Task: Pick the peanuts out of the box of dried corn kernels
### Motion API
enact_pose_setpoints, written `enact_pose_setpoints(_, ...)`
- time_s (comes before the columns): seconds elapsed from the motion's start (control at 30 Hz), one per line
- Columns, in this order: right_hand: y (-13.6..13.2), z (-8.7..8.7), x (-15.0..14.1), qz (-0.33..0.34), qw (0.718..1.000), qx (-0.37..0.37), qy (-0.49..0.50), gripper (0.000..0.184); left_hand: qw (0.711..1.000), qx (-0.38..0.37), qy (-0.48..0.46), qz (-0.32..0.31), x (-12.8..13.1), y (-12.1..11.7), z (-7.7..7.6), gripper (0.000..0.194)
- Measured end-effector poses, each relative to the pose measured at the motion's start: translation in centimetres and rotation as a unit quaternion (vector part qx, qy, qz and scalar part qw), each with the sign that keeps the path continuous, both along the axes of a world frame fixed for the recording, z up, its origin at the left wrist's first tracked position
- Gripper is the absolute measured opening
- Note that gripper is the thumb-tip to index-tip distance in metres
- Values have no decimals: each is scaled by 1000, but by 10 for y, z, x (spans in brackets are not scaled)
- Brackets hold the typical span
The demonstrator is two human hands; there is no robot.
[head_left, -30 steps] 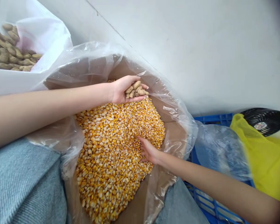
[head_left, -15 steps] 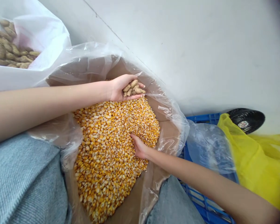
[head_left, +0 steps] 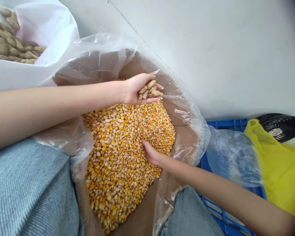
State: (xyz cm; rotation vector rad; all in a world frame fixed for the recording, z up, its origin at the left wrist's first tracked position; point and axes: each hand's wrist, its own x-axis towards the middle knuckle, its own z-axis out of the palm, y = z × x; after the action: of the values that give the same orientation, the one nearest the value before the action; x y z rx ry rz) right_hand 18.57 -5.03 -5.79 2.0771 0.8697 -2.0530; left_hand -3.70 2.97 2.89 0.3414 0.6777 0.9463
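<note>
A cardboard box (head_left: pixel 182 137) lined with clear plastic sits between my knees, filled with yellow corn kernels (head_left: pixel 118 164). My left hand (head_left: pixel 135 90) hovers over the far side of the corn, palm up and cupped around a handful of peanuts in the shell (head_left: pixel 149 90). My right hand (head_left: pixel 149 152) is dug into the kernels near the box's right side. Its fingers are buried, so only the thumb and back of the hand show.
A white bag of peanuts in the shell (head_left: pixel 9 42) stands at the upper left. To the right are a blue plastic crate (head_left: pixel 223 126), a clear plastic bag (head_left: pixel 232 155), a yellow bag (head_left: pixel 280 170) and a black fan (head_left: pixel 282 126). A white wall lies behind.
My right hand has slid a little farther left and deeper into the corn. My left hand keeps the peanuts and has barely moved.
</note>
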Motion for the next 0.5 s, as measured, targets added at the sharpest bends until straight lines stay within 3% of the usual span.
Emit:
enact_pose_setpoints(0.13,0,-3,1,-46,999,-26,-1,51,1000,-6,-4,10,0,-1,1,41)
enact_pose_setpoints(0.33,2,-7,-7,-88,988,-124,40,53,999,-20,-1,24,-1,0,3,41)
enact_pose_setpoints(0.43,3,-6,-13,-57,989,-133,34,51,1000,-19,6,20,-2,0,2,41)
enact_pose_setpoints(0.5,3,-1,-19,-11,995,-95,29,43,1000,-11,8,16,-2,0,2,40)
